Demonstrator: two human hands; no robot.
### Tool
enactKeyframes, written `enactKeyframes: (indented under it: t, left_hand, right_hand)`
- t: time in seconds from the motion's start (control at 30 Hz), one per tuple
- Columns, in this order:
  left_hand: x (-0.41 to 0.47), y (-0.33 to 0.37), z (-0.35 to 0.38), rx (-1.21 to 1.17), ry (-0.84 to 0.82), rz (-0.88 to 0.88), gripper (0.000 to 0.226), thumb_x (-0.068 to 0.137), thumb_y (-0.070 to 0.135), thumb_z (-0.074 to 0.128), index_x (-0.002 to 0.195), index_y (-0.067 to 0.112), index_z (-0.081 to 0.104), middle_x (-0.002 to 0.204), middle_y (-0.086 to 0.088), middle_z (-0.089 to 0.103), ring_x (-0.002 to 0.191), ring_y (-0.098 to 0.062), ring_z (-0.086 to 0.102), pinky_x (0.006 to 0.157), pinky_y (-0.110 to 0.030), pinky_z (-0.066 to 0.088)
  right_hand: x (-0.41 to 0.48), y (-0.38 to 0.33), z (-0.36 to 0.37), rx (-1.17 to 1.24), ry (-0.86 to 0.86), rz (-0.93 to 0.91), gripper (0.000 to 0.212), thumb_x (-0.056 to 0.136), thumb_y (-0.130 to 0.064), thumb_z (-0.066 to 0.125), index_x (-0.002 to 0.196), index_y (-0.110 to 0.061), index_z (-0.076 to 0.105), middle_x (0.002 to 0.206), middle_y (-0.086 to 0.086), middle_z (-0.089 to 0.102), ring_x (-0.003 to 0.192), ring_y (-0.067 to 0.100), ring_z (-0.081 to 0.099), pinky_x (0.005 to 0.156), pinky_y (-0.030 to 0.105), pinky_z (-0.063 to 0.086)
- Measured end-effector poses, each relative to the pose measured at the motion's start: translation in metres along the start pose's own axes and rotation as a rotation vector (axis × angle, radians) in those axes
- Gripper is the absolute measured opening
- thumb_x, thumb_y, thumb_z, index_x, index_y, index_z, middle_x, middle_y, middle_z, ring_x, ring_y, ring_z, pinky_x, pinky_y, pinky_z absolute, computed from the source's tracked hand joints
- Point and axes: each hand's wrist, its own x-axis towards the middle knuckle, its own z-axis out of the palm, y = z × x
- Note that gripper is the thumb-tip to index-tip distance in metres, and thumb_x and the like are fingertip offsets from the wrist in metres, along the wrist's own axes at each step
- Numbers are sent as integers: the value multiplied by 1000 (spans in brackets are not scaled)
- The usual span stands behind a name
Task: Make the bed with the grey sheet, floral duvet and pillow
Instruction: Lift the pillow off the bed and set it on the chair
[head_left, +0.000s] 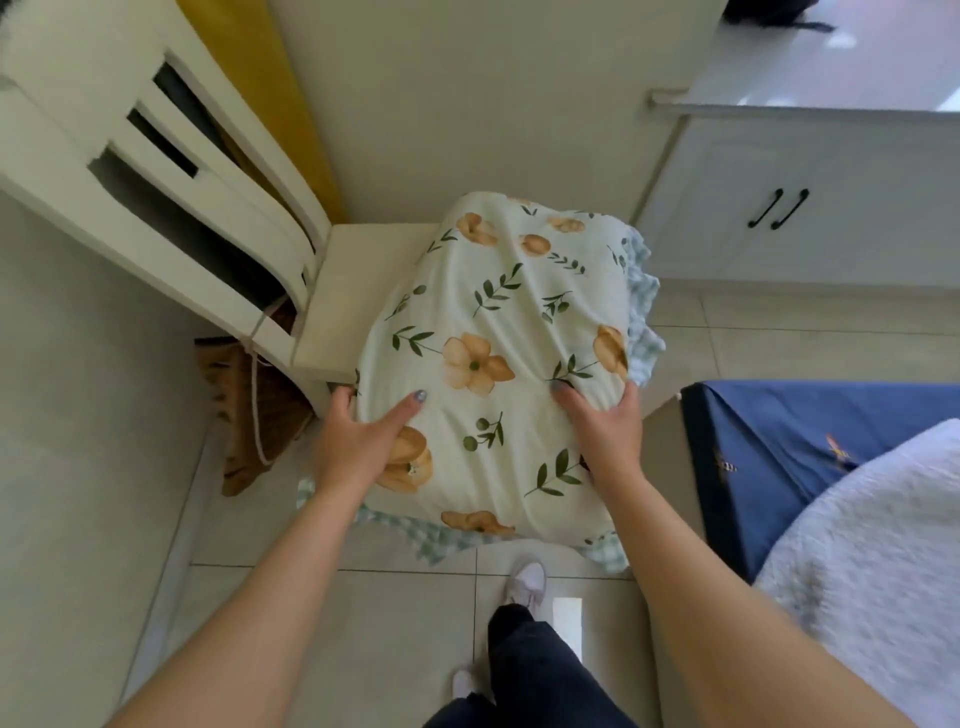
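now, hands (358, 441) (605, 431) on duvet (488, 332) (folded)

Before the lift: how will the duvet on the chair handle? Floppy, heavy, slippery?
Probably floppy: the duvet is a soft, creased bundle with checked edges hanging off the chair, so folds may drop open. Likely light but bulky; it overhangs the seat. It dents under the left hand and right hand, so a side squeeze should hold.
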Motion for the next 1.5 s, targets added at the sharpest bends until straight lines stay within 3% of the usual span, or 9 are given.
enactKeyframes:
  t: [0.13, 0.27, 0.6, 0.9, 1.07, 1.2, 1.3, 1.43, 1.5]
  left_hand:
    - [40, -12, -17, 0, 43, -53, 91, 56, 74, 73, 129, 25, 47, 115, 7, 62, 103, -20, 60, 91, -44, 51]
    - [94, -13, -23, -31, 40, -89, 80, 57, 70, 76, 121, 27, 52, 108, 10, 63, 99, -17, 62, 90, -44, 52]
    - [260, -12, -10, -3, 64, -231, 91, 58, 76, 71, 129, 24, 48, 116, 4, 61, 106, -24, 59, 93, -48, 50]
    - [375, -55, 10, -30, 70, -350, 74, 68, 56, 78, 126, 23, 47, 123, 1, 58, 111, -24, 56, 97, -45, 47]
    - [392, -70, 16, 70, 37, -368, 60, 83, 24, 69, 137, 16, 44, 134, -6, 53, 119, -29, 54, 94, -37, 46]
    - [386, -48, 3, 227, -40, -217, 60, 80, 18, 66, 136, 17, 44, 137, -7, 48, 121, -29, 52, 98, -41, 47]
    - [363, -20, -3, 327, -189, -52, 54, 87, 18, 62, 137, 20, 42, 141, -3, 41, 124, -22, 46, 97, -38, 45]
    - [323, 13, 0, 392, -448, 87, 34, 90, 20, 60, 122, 26, 52, 127, 5, 52, 110, -12, 53, 94, -35, 47]
    - [298, 30, 4, 435, -525, 153, 29, 90, 19, 60, 118, 26, 54, 120, 8, 57, 104, -11, 55, 81, -27, 48]
  right_hand:
    - [21, -2, 48, -31, -61, 2, 57, 68, -40, 83, 112, -31, 48, 104, -11, 61, 96, 15, 62, 84, 39, 54]
    - [59, -7, 100, -71, -98, 10, 57, 67, -43, 82, 111, -31, 49, 102, -12, 61, 93, 14, 63, 85, 44, 55]
    - [187, -12, 233, -206, -164, 24, 51, 72, -37, 79, 110, -34, 45, 95, -20, 55, 87, 6, 57, 78, 33, 49]
    - [259, 42, 322, -354, -310, 157, 61, 82, -39, 72, 130, -23, 38, 114, -6, 55, 100, 17, 55, 82, 33, 48]
    - [261, 57, 339, -486, -333, 223, 58, 88, -31, 65, 136, -18, 36, 119, -2, 52, 106, 20, 53, 84, 35, 48]
    - [237, 46, 331, -529, -182, 192, 58, 92, -20, 61, 144, -16, 36, 143, 4, 46, 126, 23, 48, 102, 38, 44]
    - [208, 30, 316, -483, -140, 168, 40, 94, -18, 58, 134, -14, 50, 133, 1, 55, 120, 18, 53, 90, 24, 43]
    - [158, 6, 282, -441, -51, 121, 28, 93, -16, 57, 120, -14, 61, 115, -1, 64, 104, 13, 58, 85, 23, 42]
    - [128, -1, 256, -404, 5, 126, 26, 93, -15, 56, 118, -13, 62, 113, 0, 65, 101, 12, 58, 86, 23, 43]
